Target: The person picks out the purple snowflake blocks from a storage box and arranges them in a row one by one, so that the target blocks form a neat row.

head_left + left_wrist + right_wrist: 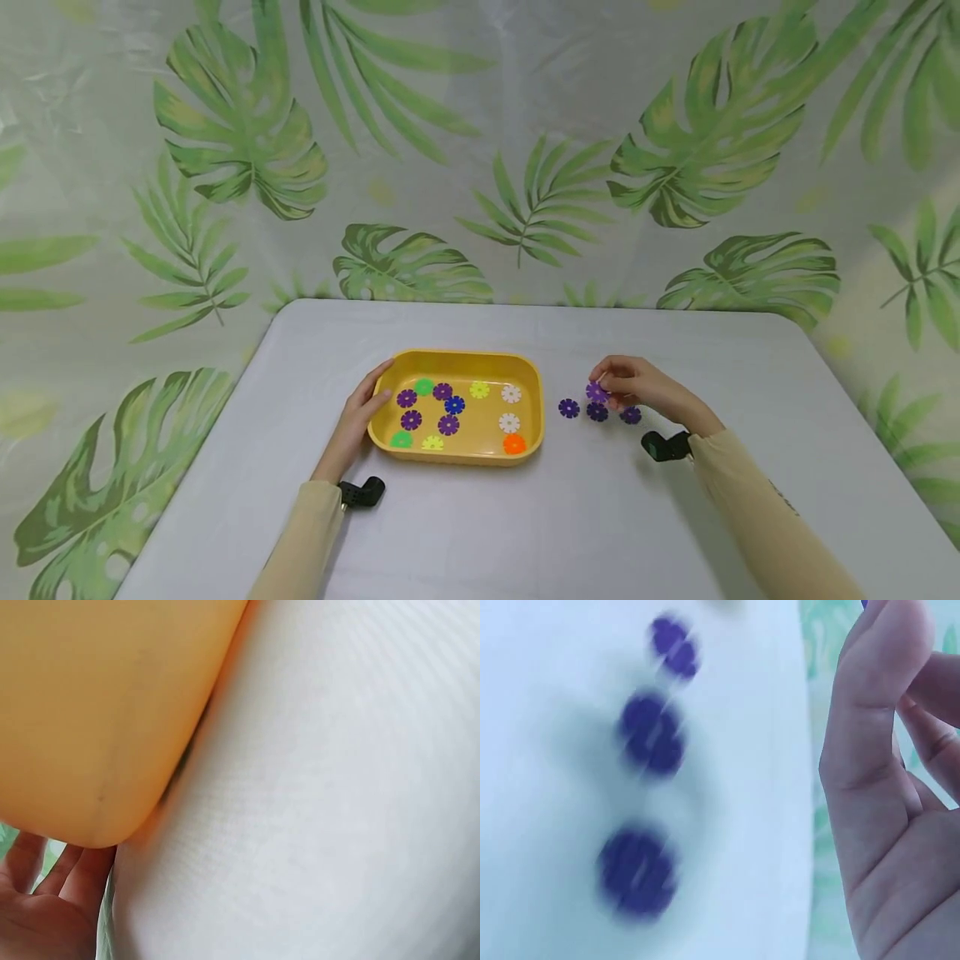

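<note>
The right hand (651, 387) pinches a notched, flower-shaped purple disc (597, 392) above three more discs (569, 408) on the smooth white table (465, 533); the left hand (352, 423) grips a glossy, round-cornered tray (467, 362). Only the head view shows the pieces (448, 425) inside — only the left wrist view, fingers (88, 879) behind its wall.

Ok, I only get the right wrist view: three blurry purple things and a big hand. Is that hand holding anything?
Observer: Yes! In the head view, the right hand pinches a purple flower-shaped disc.
Operator: Cool! What's the other one doing?
Observer: The left hand holds the left end of a yellow tray.
Operator: Anything orange in there?
Observer: One orange disc, in the tray's near right corner.
</note>
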Motion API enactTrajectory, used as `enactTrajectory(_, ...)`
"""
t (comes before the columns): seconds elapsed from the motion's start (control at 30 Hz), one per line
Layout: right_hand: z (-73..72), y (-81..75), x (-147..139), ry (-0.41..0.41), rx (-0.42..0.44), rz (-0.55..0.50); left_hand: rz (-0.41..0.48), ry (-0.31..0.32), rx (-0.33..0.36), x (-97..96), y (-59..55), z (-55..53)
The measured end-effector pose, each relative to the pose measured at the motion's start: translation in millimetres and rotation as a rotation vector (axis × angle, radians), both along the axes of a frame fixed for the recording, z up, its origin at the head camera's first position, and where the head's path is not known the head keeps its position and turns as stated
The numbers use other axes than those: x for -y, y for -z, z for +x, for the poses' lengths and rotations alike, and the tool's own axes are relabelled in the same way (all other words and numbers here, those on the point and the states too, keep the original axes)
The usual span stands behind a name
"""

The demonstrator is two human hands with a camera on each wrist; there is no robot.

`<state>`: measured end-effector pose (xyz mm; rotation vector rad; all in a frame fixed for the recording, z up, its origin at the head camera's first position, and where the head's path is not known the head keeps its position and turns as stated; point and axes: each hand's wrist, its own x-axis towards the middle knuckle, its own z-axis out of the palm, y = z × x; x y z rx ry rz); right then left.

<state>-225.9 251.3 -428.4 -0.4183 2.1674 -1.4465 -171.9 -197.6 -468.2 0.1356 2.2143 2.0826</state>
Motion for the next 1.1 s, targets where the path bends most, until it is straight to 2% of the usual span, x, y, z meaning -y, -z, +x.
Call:
enactTrajectory(0.3,17.3,26.4,-64.2,0.158,0.023,0.062,-0.004,-0.001,0.004,-0.5,-1.2,0.8)
enactTrajectory(0.57,26.0,37.7,-81.8,0.212,0.01,0.13,-0.008,-0.009,0.006,-1.3,-2.2,1.0)
enactTrajectory(0.77,26.4,27.5,-73.9,0.232,-0.082,0.22,-0.007,-0.008,0.002,-1.1,-1.4,0.7)
enactTrajectory(0.9,21.6,14.5,-56.8,0.231,-0.107,0.15,-0.003,-0.008,0.006,-1.5,-1.1,0.4)
enactTrajectory(1.1,11.0,-7.6,-7.7,0.131,-0.094,0.031,0.001,-0.013,0.008,-1.6,-1.7,0.9)
